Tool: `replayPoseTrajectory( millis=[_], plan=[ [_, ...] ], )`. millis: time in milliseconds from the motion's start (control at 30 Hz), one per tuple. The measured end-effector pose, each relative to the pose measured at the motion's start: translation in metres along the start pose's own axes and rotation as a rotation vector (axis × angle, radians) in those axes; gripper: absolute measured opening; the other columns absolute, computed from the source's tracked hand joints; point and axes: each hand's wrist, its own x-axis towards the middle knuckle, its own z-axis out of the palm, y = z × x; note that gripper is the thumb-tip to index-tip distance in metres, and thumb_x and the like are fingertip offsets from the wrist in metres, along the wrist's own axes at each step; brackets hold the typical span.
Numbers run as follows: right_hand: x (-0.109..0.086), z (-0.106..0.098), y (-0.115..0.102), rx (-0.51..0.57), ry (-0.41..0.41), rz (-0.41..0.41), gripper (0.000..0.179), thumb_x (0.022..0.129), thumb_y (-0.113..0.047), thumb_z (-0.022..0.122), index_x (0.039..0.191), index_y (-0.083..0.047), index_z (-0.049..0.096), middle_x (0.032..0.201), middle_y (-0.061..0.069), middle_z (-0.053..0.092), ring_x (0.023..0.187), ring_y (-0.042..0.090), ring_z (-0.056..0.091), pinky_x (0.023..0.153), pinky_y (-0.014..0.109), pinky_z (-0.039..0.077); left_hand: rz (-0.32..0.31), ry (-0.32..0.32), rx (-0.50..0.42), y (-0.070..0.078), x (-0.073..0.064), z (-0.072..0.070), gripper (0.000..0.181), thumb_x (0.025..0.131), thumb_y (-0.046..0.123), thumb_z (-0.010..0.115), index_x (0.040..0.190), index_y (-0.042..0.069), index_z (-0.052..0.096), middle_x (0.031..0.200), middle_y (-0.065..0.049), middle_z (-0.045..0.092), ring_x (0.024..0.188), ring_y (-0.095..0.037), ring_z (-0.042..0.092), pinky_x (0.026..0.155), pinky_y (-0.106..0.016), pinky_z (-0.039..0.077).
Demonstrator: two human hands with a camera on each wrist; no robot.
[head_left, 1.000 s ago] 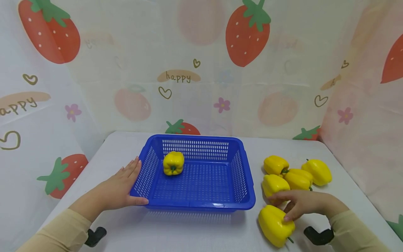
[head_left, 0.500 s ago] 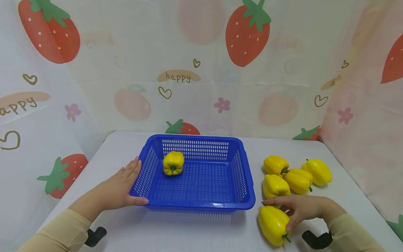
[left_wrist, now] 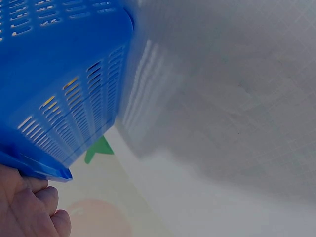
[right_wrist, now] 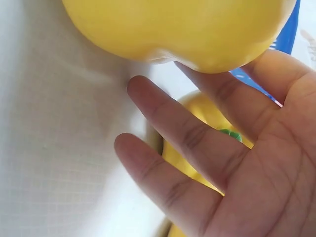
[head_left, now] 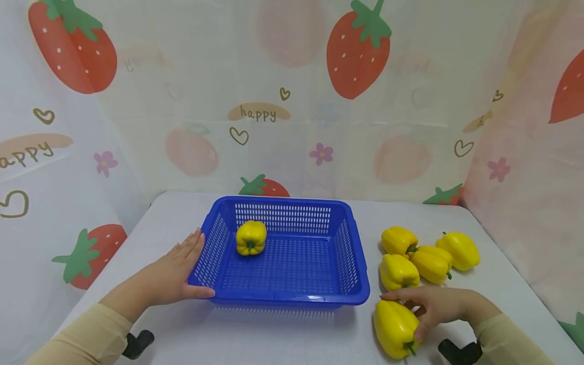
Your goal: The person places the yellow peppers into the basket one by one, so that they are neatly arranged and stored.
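Observation:
A blue plastic basket (head_left: 292,299) stands mid-table in the head view, with one yellow bell pepper (head_left: 251,238) at its back left. My left hand (head_left: 171,274) rests with straight fingers along the basket's left rim, thumb on the front corner. To the right of the basket, my right hand (head_left: 440,306) pinches the nearest yellow bell pepper (head_left: 393,328) between thumb and forefingers. That pepper lies on its side, stem toward me. In the right wrist view, the outer fingers (right_wrist: 182,133) stretch out apart below the pepper (right_wrist: 173,29). The left wrist view shows the basket's slotted wall (left_wrist: 74,108).
Several more yellow bell peppers (head_left: 431,263) lie grouped on the white table (head_left: 274,339), just beyond my right hand. One pepper (head_left: 458,251) sits farthest right. A strawberry-printed cloth (head_left: 292,126) surrounds the table at the back and sides.
My right hand has drawn closer to me from the grouped peppers and taken hold of the nearest one, which has turned slightly. The left hand and basket stay in place.

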Motion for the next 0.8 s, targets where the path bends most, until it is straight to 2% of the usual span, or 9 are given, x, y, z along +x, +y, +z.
replayPoseTrajectory(
  millis=[133,267,500,667,800],
  plan=[
    [-0.001,0.0,-0.001,-0.018,0.001,0.017,0.076,0.076,-0.02,0.075,0.141,-0.02,0.036,0.138,0.012,0.039,0.113,0.03,0.045,0.092,0.054,0.041,0.005,0.005,-0.002,0.0,-0.001,0.0,0.12,0.068,0.077,0.051,0.145,-0.003,0.006,0.152,-0.02,0.002,0.138,-0.036,0.006,0.107,-0.055,0.015],
    [-0.001,0.0,-0.002,-0.016,0.006,0.026,0.078,0.074,-0.018,0.076,0.141,-0.018,0.035,0.137,0.012,0.039,0.115,0.03,0.044,0.093,0.054,0.04,0.009,0.01,-0.006,-0.001,-0.001,0.0,0.119,0.068,0.075,0.053,0.145,-0.003,0.006,0.152,-0.02,0.002,0.138,-0.036,0.007,0.107,-0.055,0.015],
    [0.001,-0.001,-0.001,-0.02,0.014,-0.025,0.077,0.075,-0.02,0.076,0.139,-0.006,0.035,0.133,0.01,0.044,0.117,0.029,0.044,0.098,0.055,0.035,0.006,0.008,-0.006,0.0,0.0,-0.001,0.12,0.067,0.078,0.05,0.145,-0.003,0.006,0.152,-0.02,0.003,0.138,-0.036,0.006,0.107,-0.055,0.015],
    [-0.003,-0.005,-0.004,-0.061,0.046,-0.029,0.071,0.074,-0.021,0.076,0.135,-0.011,0.041,0.13,0.006,0.047,0.117,0.029,0.045,0.097,0.056,0.036,0.004,0.008,-0.004,0.001,0.0,-0.001,0.122,0.065,0.08,0.047,0.145,-0.003,0.006,0.152,-0.02,0.003,0.138,-0.036,0.007,0.107,-0.055,0.015],
    [-0.01,-0.011,-0.01,-0.078,0.083,-0.047,0.069,0.075,-0.021,0.076,0.135,-0.01,0.041,0.131,0.01,0.046,0.117,0.032,0.045,0.096,0.055,0.036,0.007,0.008,-0.002,0.001,-0.001,-0.002,0.122,0.065,0.081,0.047,0.145,-0.003,0.007,0.152,-0.021,0.004,0.138,-0.037,0.007,0.107,-0.055,0.015]
  ],
)
